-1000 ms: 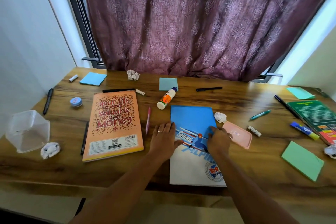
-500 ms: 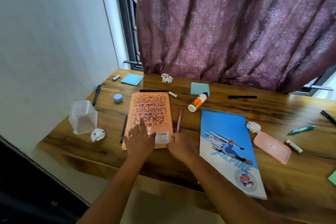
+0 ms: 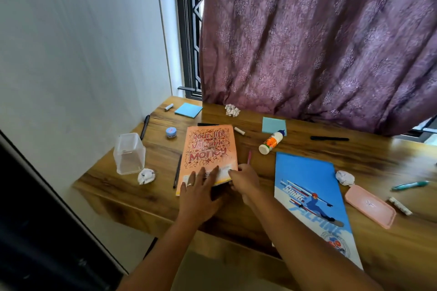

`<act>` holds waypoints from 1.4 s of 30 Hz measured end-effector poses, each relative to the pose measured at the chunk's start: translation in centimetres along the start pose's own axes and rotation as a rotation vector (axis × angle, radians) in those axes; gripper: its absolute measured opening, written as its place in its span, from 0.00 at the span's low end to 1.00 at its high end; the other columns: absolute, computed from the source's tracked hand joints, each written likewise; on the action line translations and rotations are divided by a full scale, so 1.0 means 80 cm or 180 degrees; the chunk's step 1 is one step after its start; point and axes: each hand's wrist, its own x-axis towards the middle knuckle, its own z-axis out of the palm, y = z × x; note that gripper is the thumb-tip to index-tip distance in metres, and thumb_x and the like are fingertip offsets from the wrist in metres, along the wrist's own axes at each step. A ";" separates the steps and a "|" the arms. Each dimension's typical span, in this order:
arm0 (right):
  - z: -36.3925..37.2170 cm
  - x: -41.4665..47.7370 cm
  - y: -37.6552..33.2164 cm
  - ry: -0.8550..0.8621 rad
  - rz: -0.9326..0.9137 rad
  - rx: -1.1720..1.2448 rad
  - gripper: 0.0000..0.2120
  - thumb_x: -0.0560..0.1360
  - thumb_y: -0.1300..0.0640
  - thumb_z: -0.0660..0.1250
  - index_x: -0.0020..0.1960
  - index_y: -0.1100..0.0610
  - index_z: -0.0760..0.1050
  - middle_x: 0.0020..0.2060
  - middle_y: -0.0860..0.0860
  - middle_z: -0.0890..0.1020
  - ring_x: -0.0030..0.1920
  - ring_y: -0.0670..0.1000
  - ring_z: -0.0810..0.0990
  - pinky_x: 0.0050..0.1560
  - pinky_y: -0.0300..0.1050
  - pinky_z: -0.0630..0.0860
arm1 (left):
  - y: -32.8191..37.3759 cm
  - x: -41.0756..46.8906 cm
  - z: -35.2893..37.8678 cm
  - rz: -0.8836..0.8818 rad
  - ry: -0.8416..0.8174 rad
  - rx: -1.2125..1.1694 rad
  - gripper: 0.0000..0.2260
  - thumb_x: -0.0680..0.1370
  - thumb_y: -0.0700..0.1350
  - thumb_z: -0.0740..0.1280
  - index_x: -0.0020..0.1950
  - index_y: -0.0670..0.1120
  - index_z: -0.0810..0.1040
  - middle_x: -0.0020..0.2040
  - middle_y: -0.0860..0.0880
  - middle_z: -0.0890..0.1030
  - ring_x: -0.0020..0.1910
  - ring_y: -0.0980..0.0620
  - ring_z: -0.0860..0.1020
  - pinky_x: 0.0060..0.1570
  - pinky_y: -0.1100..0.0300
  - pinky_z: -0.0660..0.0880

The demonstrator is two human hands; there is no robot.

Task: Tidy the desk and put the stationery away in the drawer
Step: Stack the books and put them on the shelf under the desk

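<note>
Left hand [image 3: 201,196] rests flat, grip released, on the orange notebook [image 3: 209,149], likely light and floppy; right hand [image 3: 246,182] pinches its near corner.

Purple patterned curtain [image 3: 319,42], black window grille [image 3: 192,30], plain white wall [image 3: 82,42] at left

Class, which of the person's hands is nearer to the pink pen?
Right. The right hand is just beside the pink pen, at the orange book's corner; the left hand rests on that book, further left.
</note>
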 end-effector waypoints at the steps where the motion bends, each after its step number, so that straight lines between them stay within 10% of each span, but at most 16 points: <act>1: -0.004 -0.004 -0.010 -0.0027 -0.0077 0.0040 0.14 0.78 0.58 0.62 0.63 0.59 0.71 0.57 0.55 0.79 0.51 0.51 0.79 0.47 0.45 0.78 | 0.002 0.002 -0.005 -0.0020 0.0285 -0.0074 0.32 0.78 0.59 0.58 0.77 0.60 0.44 0.78 0.48 0.53 0.76 0.43 0.55 0.71 0.44 0.59; 6: -0.024 -0.031 -0.059 -0.0428 -0.0567 0.0433 0.18 0.80 0.48 0.58 0.68 0.51 0.68 0.51 0.48 0.78 0.46 0.46 0.78 0.52 0.45 0.78 | 0.021 0.020 -0.049 0.0311 0.1534 -0.0743 0.27 0.78 0.38 0.61 0.75 0.55 0.62 0.70 0.46 0.71 0.63 0.43 0.74 0.58 0.48 0.73; 10: -0.040 -0.033 -0.080 -0.0734 -0.0774 0.0490 0.33 0.72 0.27 0.50 0.71 0.42 0.65 0.68 0.48 0.72 0.68 0.53 0.71 0.69 0.52 0.66 | 0.032 0.028 -0.089 0.0416 0.2468 -0.1264 0.24 0.78 0.35 0.62 0.72 0.51 0.68 0.62 0.44 0.79 0.55 0.43 0.79 0.53 0.49 0.77; 13: -0.052 -0.022 -0.073 -0.0772 -0.0554 0.0593 0.27 0.76 0.32 0.49 0.71 0.42 0.62 0.70 0.49 0.69 0.66 0.54 0.70 0.64 0.51 0.71 | 0.054 0.016 -0.126 0.0289 0.2891 -0.2245 0.17 0.80 0.38 0.58 0.69 0.45 0.72 0.57 0.43 0.81 0.53 0.45 0.79 0.52 0.64 0.71; 17: -0.063 -0.012 -0.046 -0.0864 -0.0072 0.1016 0.28 0.73 0.32 0.58 0.70 0.42 0.63 0.66 0.50 0.72 0.56 0.54 0.76 0.46 0.48 0.78 | 0.089 -0.003 -0.154 -0.0238 0.2279 -0.4051 0.13 0.82 0.44 0.58 0.63 0.40 0.74 0.49 0.41 0.79 0.48 0.42 0.78 0.47 0.51 0.75; 20: -0.072 -0.002 -0.025 -0.0962 -0.0099 0.1779 0.25 0.75 0.35 0.60 0.67 0.46 0.67 0.62 0.57 0.76 0.60 0.59 0.77 0.53 0.58 0.79 | 0.120 -0.023 -0.151 -0.0487 0.1568 -0.5069 0.09 0.82 0.44 0.59 0.58 0.43 0.73 0.48 0.49 0.77 0.48 0.51 0.76 0.45 0.60 0.74; 25: -0.122 -0.003 0.006 0.0410 -0.0665 0.2905 0.12 0.78 0.61 0.64 0.60 0.53 0.72 0.52 0.57 0.81 0.49 0.58 0.81 0.51 0.54 0.78 | 0.162 -0.037 -0.109 -0.0508 0.0158 -0.6149 0.09 0.79 0.38 0.63 0.57 0.49 0.76 0.49 0.49 0.83 0.47 0.47 0.82 0.50 0.47 0.79; 34: -0.247 -0.015 0.117 0.0988 -0.0496 0.2170 0.21 0.80 0.69 0.55 0.66 0.51 0.70 0.52 0.58 0.81 0.43 0.55 0.81 0.35 0.44 0.81 | 0.144 -0.037 -0.045 -0.0312 -0.1077 -0.5179 0.26 0.76 0.34 0.65 0.71 0.54 0.67 0.58 0.50 0.78 0.55 0.48 0.79 0.38 0.56 0.79; 38: -0.265 -0.022 0.149 0.1104 -0.0192 0.1482 0.22 0.78 0.72 0.55 0.64 0.52 0.74 0.52 0.59 0.82 0.48 0.57 0.80 0.50 0.54 0.78 | 0.138 -0.047 -0.025 0.0137 -0.1661 -0.3666 0.26 0.75 0.32 0.66 0.70 0.49 0.65 0.58 0.53 0.75 0.48 0.63 0.76 0.38 0.71 0.76; 42: -0.259 -0.022 0.162 0.1263 -0.0174 -0.0122 0.21 0.72 0.73 0.57 0.53 0.52 0.78 0.48 0.54 0.84 0.51 0.57 0.82 0.51 0.48 0.78 | 0.132 -0.061 0.010 0.0892 -0.1670 -0.1879 0.30 0.74 0.49 0.70 0.73 0.52 0.62 0.71 0.53 0.68 0.67 0.58 0.68 0.63 0.70 0.67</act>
